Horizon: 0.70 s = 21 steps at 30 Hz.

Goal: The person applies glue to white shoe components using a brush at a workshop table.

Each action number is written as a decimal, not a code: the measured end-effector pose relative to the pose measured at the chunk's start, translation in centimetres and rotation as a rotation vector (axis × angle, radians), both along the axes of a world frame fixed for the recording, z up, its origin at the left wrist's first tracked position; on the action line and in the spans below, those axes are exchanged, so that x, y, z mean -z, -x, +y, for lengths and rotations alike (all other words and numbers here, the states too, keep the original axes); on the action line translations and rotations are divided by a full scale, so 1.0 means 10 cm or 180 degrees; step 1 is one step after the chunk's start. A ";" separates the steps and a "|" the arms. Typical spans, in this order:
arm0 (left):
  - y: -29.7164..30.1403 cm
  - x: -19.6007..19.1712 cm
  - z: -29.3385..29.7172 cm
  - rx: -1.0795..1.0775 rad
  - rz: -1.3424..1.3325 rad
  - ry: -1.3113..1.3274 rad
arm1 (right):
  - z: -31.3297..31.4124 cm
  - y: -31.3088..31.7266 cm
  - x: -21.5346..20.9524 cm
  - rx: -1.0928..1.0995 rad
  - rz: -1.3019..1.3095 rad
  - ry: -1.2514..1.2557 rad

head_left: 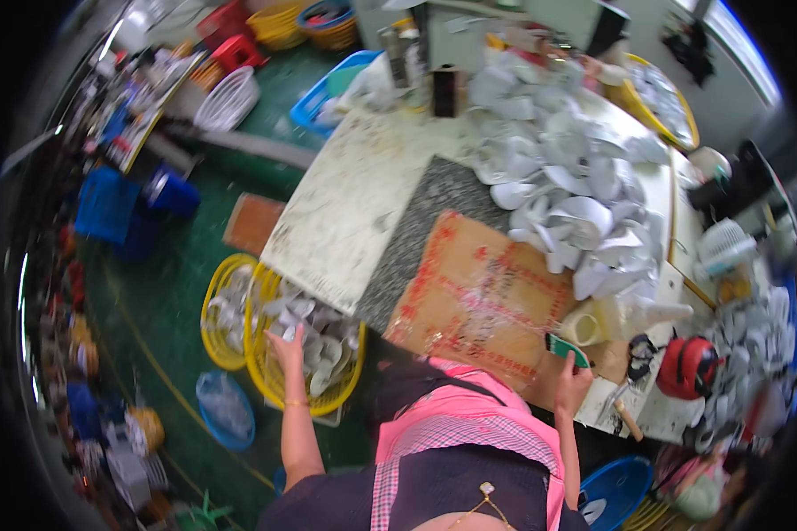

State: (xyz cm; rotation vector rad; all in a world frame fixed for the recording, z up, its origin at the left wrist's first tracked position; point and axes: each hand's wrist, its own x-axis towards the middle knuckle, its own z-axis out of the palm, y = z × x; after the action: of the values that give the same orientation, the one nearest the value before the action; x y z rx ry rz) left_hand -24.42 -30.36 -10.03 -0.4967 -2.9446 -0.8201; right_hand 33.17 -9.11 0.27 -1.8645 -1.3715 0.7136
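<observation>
Over the rim of a yellow basket [356, 389] at the left of the table is my left hand [287, 349], its fingers apart and nothing visible in them. White and grey curved pieces [325, 352] fill that basket. My right hand [574, 382] is closed around a small flat green tool [568, 350] with a pale edge; its exact kind is unclear. It is held above the near right of a flattened cardboard sheet [469, 305]. A large heap of white curved shells [580, 221] covers the right side of the table [338, 203].
Beside the cardboard stand a translucent jug [604, 319] and a red rounded object [687, 366]. A wooden-handled tool [629, 420] lies at the table's near edge. Another yellow basket [211, 323] and a blue basin [226, 411] sit on the green floor. A dark grey mat [425, 230] runs under the cardboard.
</observation>
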 end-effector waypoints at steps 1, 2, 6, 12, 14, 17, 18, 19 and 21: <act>-0.41 -0.30 0.49 0.0125 0.0228 0.0303 | -0.02 -0.03 -0.04 0.0151 -0.0019 0.0015; -0.60 -0.52 0.81 0.0521 0.0020 0.0081 | -0.02 -0.05 -0.05 0.0304 -0.0018 -0.0040; -1.44 -0.89 2.22 0.2258 -0.0426 -0.1173 | -0.05 -0.07 -0.13 0.0367 0.0349 -0.0256; -2.96 -0.81 3.73 0.4429 -0.0462 -0.1475 | -0.18 -0.12 -0.25 0.0488 0.0391 -0.0663; -3.38 -0.79 4.06 0.3859 -0.2025 -0.1078 | -0.22 -0.16 -0.32 0.0655 0.0348 -0.0579; -3.71 -0.71 4.34 0.2573 -0.3928 -0.1392 | -0.15 -0.18 -0.38 0.0820 0.0263 -0.0870; -3.68 -0.66 4.33 0.2758 -0.3743 -0.1416 | -0.12 -0.19 -0.42 0.0837 0.0194 -0.0848; -3.64 -0.65 4.34 0.2940 -0.3553 -0.1451 | -0.04 -0.20 -0.48 0.0848 0.0128 -0.0829; -3.53 -0.62 4.18 0.3288 -0.3251 -0.1517 | 0.12 -0.24 -0.48 0.0847 -0.0013 -0.1003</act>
State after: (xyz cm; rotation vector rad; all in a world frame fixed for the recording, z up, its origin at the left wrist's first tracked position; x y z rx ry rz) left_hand 10.86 11.44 -3.87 -2.1273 -2.7728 -2.3617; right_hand 35.54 -7.92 5.02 -1.7486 -1.1341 0.3373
